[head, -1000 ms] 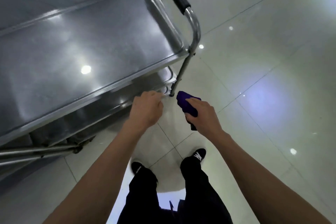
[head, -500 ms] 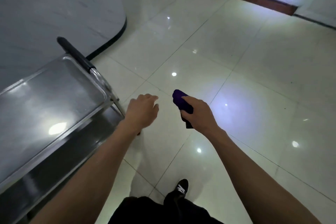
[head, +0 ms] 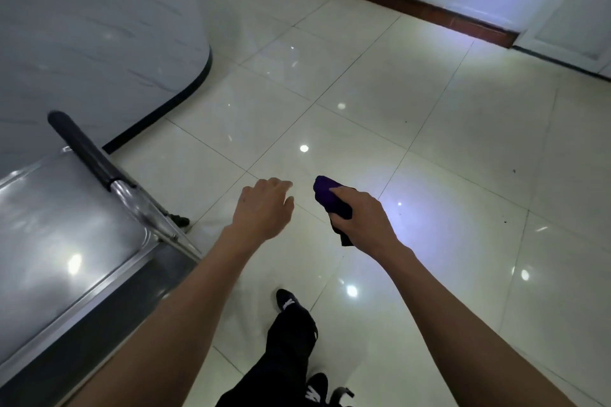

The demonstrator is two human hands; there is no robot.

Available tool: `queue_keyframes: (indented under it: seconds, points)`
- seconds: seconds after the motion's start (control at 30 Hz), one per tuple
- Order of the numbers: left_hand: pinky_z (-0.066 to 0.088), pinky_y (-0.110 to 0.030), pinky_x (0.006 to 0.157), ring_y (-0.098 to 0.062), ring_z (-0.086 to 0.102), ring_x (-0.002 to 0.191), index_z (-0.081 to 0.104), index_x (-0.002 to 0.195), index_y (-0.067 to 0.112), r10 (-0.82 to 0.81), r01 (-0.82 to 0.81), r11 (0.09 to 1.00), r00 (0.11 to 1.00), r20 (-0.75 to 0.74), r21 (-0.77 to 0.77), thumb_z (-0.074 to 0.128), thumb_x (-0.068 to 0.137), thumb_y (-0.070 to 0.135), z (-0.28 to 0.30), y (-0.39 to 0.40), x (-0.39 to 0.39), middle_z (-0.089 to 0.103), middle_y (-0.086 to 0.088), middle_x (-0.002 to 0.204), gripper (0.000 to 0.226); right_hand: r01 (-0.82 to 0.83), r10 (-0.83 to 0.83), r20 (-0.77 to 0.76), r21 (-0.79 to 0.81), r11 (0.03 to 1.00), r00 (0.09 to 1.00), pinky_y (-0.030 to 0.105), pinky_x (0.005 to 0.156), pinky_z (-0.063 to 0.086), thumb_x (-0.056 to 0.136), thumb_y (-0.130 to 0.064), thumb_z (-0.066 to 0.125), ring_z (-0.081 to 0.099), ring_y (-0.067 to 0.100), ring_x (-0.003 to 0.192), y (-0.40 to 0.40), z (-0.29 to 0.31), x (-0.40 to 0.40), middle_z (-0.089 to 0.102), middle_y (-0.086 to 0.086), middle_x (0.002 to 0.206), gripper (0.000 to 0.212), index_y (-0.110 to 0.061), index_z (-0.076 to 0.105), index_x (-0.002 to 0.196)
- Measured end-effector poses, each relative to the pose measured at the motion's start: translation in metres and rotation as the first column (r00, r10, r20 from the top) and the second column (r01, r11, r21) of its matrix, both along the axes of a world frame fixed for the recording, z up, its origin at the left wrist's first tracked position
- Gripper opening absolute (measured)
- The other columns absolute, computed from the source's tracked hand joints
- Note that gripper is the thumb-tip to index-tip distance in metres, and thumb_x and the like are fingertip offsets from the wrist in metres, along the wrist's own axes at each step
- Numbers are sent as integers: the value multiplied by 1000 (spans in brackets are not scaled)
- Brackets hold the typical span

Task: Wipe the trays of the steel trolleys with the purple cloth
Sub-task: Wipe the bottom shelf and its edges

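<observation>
While the steel trolley's shiny top tray [head: 62, 241] lay at the far left, with its black-sleeved push handle [head: 82, 149] slanting above it and a grey marbled curved counter [head: 99, 26] behind, nothing touched it. Just right of the tray's corner, the left hand [head: 263, 208] hung over the glossy cream floor tiles [head: 429, 129], fingers relaxed and holding nothing. Close beside it, but apart, the right hand [head: 363, 220] was clenched around the bunched purple cloth [head: 330, 201], one dark end dangling below the fist. One black shoe [head: 287, 301] was set forward on the tiles. Judging by this, wiping was paused and the person was between trolleys or moving round this one. No second trolley was in view. The next move would call for turning back toward a tray, spreading the cloth flat and pressing it onto the steel.
</observation>
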State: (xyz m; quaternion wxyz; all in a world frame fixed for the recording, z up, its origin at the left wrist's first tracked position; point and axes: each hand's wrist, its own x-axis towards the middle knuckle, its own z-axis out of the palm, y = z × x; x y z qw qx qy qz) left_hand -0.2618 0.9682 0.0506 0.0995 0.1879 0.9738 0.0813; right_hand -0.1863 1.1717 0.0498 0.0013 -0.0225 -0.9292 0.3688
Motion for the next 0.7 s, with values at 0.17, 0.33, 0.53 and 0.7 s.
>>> queue_keyframes:
  seconds: [0.17,0.33,0.53,0.7]
  points:
    - [39,-45,106,-24,50,131,47,146,23,54,-56,994,998,20,92,42,104,36,-9,14,-82,52,-1,147,45,-23,23,45,18,1000,999,42,67,56,84,-16,62,59,19,65,19,7,-84,61,-11,76,21,-23,62,104]
    - [41,-46,105,-25,51,128,49,144,24,84,-87,987,996,31,133,42,103,36,-1,15,-158,55,-1,144,44,-15,16,78,-7,1000,997,39,57,57,84,-16,59,59,21,50,37,14,-158,58,-9,66,17,-29,59,95]
    - [38,-43,105,-23,50,130,48,145,26,98,-100,988,995,23,115,40,103,37,10,10,-239,53,3,146,44,20,-25,-71,-71,997,997,21,58,52,84,-19,64,60,12,65,36,14,-246,62,-17,81,32,-37,58,109]
    - [35,-41,109,-20,48,134,47,146,26,126,-131,981,991,47,142,41,104,37,4,6,-314,51,5,148,44,-9,-6,-119,-128,992,993,20,68,51,82,-21,66,60,9,79,32,3,-342,62,-19,92,40,-42,54,113]
